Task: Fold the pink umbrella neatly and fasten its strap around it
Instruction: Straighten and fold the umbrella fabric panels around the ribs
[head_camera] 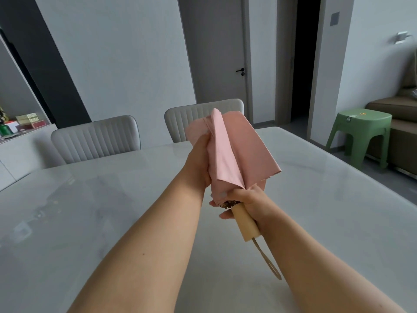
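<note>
I hold the collapsed pink umbrella [230, 152] in the air above the table, tip pointing away from me. Its fabric is loosely gathered, and one wide panel flares out on the right side. My left hand [198, 161] wraps the canopy from the left, near its middle. My right hand [250, 202] grips the base of the canopy and the top of the light wooden handle [246, 224]. A beige wrist loop [268, 260] dangles from the handle's end. The fastening strap is not visible.
A glossy white marble table [112, 211] spreads beneath my arms. Two grey padded chairs [97, 141] stand at its far side. A green plastic stool [361, 134] and a brown sofa sit at the right, and a sideboard with boxes at the left.
</note>
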A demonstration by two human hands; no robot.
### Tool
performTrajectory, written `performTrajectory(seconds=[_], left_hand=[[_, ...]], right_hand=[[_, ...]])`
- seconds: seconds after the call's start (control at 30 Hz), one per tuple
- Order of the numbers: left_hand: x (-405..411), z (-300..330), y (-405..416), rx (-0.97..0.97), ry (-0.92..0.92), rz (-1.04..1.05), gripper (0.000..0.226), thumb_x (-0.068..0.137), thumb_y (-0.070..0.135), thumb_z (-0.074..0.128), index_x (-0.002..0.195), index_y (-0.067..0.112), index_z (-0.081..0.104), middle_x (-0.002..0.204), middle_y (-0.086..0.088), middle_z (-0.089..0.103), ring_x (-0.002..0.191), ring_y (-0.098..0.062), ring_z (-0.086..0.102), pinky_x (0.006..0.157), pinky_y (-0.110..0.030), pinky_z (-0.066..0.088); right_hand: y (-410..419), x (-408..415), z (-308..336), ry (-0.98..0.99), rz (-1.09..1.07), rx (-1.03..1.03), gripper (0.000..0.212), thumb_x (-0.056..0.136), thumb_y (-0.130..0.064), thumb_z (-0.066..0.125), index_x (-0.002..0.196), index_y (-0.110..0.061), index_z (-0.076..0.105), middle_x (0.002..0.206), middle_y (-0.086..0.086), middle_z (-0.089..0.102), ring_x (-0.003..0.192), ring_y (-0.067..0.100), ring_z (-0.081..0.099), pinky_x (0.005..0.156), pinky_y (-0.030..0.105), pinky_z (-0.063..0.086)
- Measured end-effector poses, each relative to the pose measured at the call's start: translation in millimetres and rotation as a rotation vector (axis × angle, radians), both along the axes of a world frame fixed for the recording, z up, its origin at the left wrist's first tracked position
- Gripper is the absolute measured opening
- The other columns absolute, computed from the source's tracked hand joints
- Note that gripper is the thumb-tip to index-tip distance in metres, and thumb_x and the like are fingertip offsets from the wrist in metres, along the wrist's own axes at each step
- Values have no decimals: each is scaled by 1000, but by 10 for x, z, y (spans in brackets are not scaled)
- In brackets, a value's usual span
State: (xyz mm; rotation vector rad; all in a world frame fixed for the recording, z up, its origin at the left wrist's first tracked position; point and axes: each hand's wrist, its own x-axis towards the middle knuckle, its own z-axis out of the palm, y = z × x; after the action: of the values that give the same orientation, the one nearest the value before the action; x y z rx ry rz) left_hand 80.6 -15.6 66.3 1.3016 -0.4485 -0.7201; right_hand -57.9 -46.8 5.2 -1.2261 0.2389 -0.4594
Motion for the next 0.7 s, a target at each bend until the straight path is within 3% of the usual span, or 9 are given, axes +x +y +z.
performTrajectory(seconds=[0.1, 0.17, 0.23, 0.27, 0.3, 0.37, 0.43, 0.57, 0.7], left_hand=[[58, 7, -2, 42, -18, -19, 51, 92, 56, 52, 123, 17, 63, 115, -9, 72, 104, -28, 68, 90, -42, 55], [96, 110, 13, 102, -84, 84, 67, 85, 59, 54, 136, 16, 53, 127, -7, 66, 113, -27, 64, 98, -44, 51], [152, 298, 41, 199, -289, 317, 81, 79, 56, 54, 147, 14, 38, 141, -7, 53, 123, -29, 54, 104, -45, 46], [186, 403, 65, 257, -474, 447, 74, 83, 51, 53, 145, 12, 40, 141, -9, 51, 124, -31, 52, 104, -45, 44], [232, 498, 79, 270, -660, 522, 60, 90, 45, 51, 137, 8, 49, 136, -13, 54, 123, -33, 52, 103, -43, 44], [254, 688, 94, 288, -956, 495, 38, 98, 36, 43, 100, 4, 64, 111, -21, 64, 112, -38, 57, 93, -38, 46], [234, 815, 85, 422, -1091, 373, 42, 102, 34, 37, 86, 7, 63, 105, -20, 66, 108, -38, 58, 91, -37, 43], [289, 894, 47, 679, -1045, 172, 56, 104, 41, 30, 130, -1, 57, 138, -19, 55, 127, -35, 49, 105, -37, 37], [443, 873, 121, 670, -893, 148, 59, 99, 47, 36, 135, 3, 53, 140, -20, 52, 127, -36, 50, 108, -43, 39]], right_hand=[[-4, 13, -18, -7, -71, -5, 38, 60, -3, 68, 96, 9, 59, 69, 18, 65, 72, 30, 67, 41, 26, 43], [-12, 17, -23, -19, -91, -15, 43, 60, -3, 68, 100, 9, 58, 67, 15, 64, 68, 28, 65, 40, 26, 42], [-28, 8, -18, -24, -81, -43, 44, 60, -2, 68, 102, 9, 57, 69, 16, 63, 60, 23, 63, 40, 26, 42], [-34, 1, -13, -20, -72, -59, 41, 60, -3, 68, 98, 9, 58, 69, 16, 63, 55, 20, 62, 40, 26, 42], [-41, -3, -8, -8, -62, -76, 37, 60, -3, 67, 94, 8, 58, 69, 17, 63, 50, 19, 59, 40, 26, 43], [-53, -4, -14, 21, -49, -120, 34, 60, -4, 67, 92, 6, 59, 68, 16, 64, 49, 22, 56, 41, 27, 43], [-55, 4, -33, 38, -32, -157, 39, 61, -5, 67, 97, 6, 58, 69, 15, 65, 59, 31, 56, 44, 28, 44], [-28, 1, -39, 37, 14, -164, 43, 60, -3, 67, 101, 6, 57, 73, 18, 62, 56, 21, 61, 41, 27, 44], [-44, 5, -37, 61, 53, -128, 42, 58, -3, 67, 98, 5, 57, 71, 19, 63, 56, 22, 61, 41, 26, 43]])
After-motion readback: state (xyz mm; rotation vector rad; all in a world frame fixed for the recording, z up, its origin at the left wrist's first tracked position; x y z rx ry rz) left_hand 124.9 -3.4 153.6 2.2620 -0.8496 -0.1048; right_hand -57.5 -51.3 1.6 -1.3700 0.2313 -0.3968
